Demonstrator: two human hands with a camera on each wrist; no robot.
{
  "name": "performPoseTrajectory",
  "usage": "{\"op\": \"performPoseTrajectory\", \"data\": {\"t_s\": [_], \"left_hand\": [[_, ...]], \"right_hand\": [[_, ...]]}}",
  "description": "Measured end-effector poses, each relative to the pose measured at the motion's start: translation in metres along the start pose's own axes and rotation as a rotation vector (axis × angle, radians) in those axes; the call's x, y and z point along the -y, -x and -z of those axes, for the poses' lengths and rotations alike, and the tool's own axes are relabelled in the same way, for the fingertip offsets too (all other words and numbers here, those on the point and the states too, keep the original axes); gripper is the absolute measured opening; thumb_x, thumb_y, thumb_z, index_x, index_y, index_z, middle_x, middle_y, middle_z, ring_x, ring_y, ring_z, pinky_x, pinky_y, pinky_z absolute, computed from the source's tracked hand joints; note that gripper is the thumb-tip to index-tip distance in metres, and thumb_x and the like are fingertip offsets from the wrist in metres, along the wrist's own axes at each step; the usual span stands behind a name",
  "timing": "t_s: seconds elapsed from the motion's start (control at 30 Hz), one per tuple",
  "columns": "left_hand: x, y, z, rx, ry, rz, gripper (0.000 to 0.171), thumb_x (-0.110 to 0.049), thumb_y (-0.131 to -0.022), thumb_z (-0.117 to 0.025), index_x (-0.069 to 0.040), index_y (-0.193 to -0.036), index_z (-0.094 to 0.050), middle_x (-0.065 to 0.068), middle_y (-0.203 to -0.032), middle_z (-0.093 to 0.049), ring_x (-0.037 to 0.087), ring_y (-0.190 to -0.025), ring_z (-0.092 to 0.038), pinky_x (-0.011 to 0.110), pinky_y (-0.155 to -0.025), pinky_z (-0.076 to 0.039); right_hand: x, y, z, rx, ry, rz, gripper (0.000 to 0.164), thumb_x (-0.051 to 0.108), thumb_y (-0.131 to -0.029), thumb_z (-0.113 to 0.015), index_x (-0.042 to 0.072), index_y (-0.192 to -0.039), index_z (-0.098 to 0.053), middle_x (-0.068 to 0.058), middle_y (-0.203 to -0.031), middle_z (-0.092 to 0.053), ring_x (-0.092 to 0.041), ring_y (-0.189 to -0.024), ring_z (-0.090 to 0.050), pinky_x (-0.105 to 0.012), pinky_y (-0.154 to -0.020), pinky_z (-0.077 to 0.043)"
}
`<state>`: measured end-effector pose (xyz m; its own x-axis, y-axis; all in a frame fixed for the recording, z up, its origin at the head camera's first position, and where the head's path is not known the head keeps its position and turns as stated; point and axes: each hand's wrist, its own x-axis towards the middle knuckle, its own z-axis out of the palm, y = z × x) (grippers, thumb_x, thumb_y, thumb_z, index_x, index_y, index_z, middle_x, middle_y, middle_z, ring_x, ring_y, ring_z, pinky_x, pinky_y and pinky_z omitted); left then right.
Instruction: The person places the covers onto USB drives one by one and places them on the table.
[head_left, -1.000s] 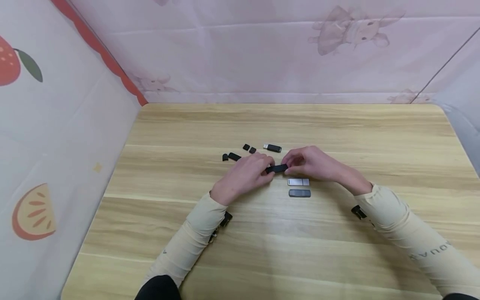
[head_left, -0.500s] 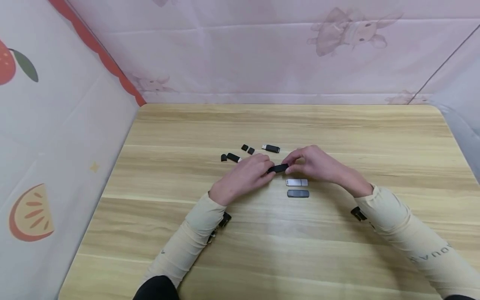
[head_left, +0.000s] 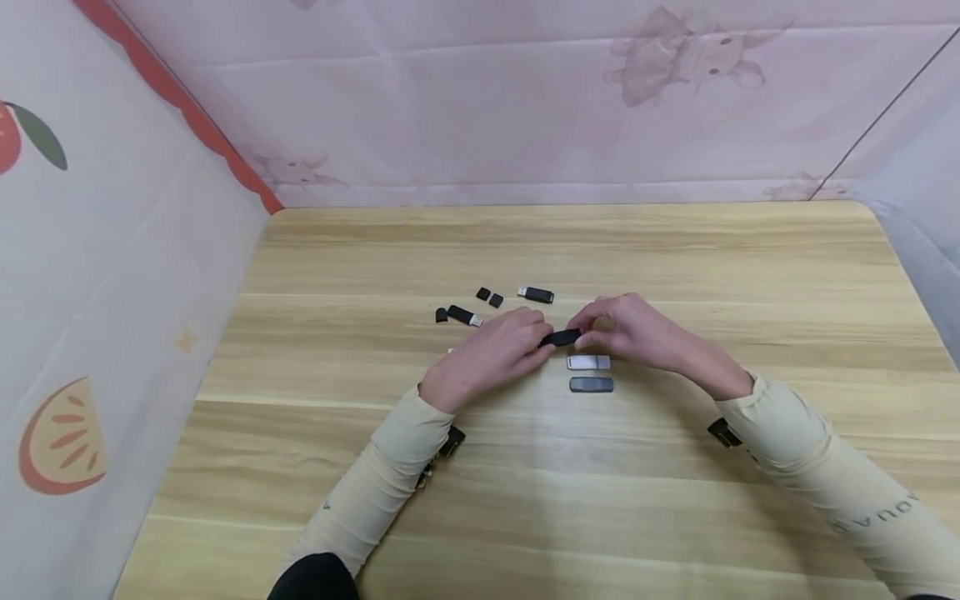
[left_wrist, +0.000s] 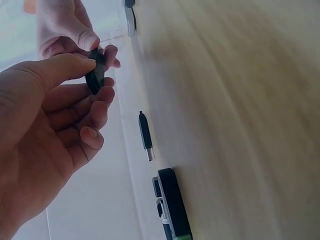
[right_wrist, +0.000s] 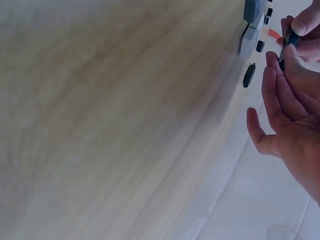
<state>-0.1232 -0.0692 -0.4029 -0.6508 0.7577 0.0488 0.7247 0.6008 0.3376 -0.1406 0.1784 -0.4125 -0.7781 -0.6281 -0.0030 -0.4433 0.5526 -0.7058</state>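
Both hands hold one black USB stick (head_left: 561, 337) just above the table. My left hand (head_left: 491, 350) pinches its left end between thumb and fingers, as the left wrist view also shows. At the other end, the thumb and fingertips of my right hand (head_left: 637, 333) grip it. Fingers cover both ends, so I cannot tell whether a cap is on. Just below the right hand lie a silver USB stick (head_left: 588, 362) and a grey USB stick (head_left: 591, 385), side by side.
Behind the hands lie two uncapped black USB sticks, one on the right (head_left: 538, 295) and one on the left (head_left: 461, 316). Small black caps (head_left: 483, 293) lie near them. In the left wrist view, a larger black stick (left_wrist: 172, 205) with a green end rests on the table.
Both hands have shifted slightly right over the table with the black USB stick, uncovering the metal plug of the left black stick. The grip looks the same; the head view has drifted a little.
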Motion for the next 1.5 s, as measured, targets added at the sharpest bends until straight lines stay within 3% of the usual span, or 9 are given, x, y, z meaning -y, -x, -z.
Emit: {"op": "performPoseTrajectory", "data": {"t_s": [0.2, 0.4, 0.8, 1.0, 1.2, 1.5], "left_hand": [[-0.001, 0.001, 0.001, 0.005, -0.026, 0.014, 0.020, -0.022, -0.109, -0.059, -0.006, -0.105, -0.072, 0.004, -0.096, -0.067, 0.016, -0.084, -0.058, 0.030, -0.076, -0.052], [-0.004, -0.005, 0.000, 0.055, -0.024, 0.061, 0.023, -0.025, -0.110, -0.057, -0.007, -0.114, -0.072, 0.003, -0.102, -0.068, 0.015, -0.088, -0.060, 0.031, -0.081, -0.053], [-0.009, -0.019, 0.008, 0.070, -0.017, 0.160, 0.015, -0.023, -0.107, -0.063, -0.010, -0.109, -0.069, 0.001, -0.097, -0.068, 0.015, -0.088, -0.059, 0.031, -0.080, -0.052], [-0.009, -0.022, 0.006, 0.089, -0.042, 0.182, 0.014, -0.024, -0.107, -0.063, -0.012, -0.109, -0.069, 0.000, -0.097, -0.069, 0.015, -0.090, -0.062, 0.031, -0.081, -0.054], [-0.012, -0.026, 0.006, 0.099, -0.132, 0.187, 0.016, -0.025, -0.107, -0.063, -0.012, -0.111, -0.070, 0.001, -0.103, -0.071, 0.016, -0.095, -0.065, 0.032, -0.080, -0.057], [-0.016, -0.032, 0.001, 0.123, -0.167, 0.193, 0.016, -0.025, -0.106, -0.065, -0.011, -0.110, -0.071, 0.003, -0.104, -0.068, 0.016, -0.091, -0.062, 0.031, -0.076, -0.057]], "right_hand": [[0.002, -0.001, 0.001, 0.007, 0.019, 0.009, 0.018, 0.010, -0.094, -0.078, 0.006, -0.112, -0.079, -0.009, -0.111, -0.081, -0.026, -0.106, -0.074, -0.052, -0.097, -0.057], [0.001, 0.002, 0.007, 0.028, 0.039, -0.017, 0.018, 0.011, -0.096, -0.077, 0.007, -0.113, -0.079, -0.008, -0.111, -0.081, -0.024, -0.106, -0.074, -0.051, -0.096, -0.057], [-0.005, 0.005, 0.012, 0.006, 0.082, -0.110, 0.019, 0.017, -0.095, -0.080, 0.011, -0.113, -0.080, 0.002, -0.098, -0.081, -0.018, -0.098, -0.071, -0.044, -0.092, -0.054], [-0.007, 0.007, 0.012, 0.003, 0.076, -0.128, 0.021, 0.017, -0.095, -0.079, 0.011, -0.116, -0.079, 0.001, -0.098, -0.080, -0.015, -0.092, -0.068, -0.038, -0.086, -0.052], [-0.012, 0.008, 0.011, -0.004, 0.072, -0.100, 0.023, 0.015, -0.093, -0.080, 0.009, -0.116, -0.078, 0.000, -0.095, -0.078, -0.014, -0.090, -0.067, -0.039, -0.086, -0.054], [-0.017, 0.008, 0.009, 0.019, 0.119, -0.102, 0.022, 0.015, -0.095, -0.078, 0.011, -0.117, -0.079, -0.003, -0.108, -0.076, -0.015, -0.090, -0.064, -0.032, -0.081, -0.051]]}}
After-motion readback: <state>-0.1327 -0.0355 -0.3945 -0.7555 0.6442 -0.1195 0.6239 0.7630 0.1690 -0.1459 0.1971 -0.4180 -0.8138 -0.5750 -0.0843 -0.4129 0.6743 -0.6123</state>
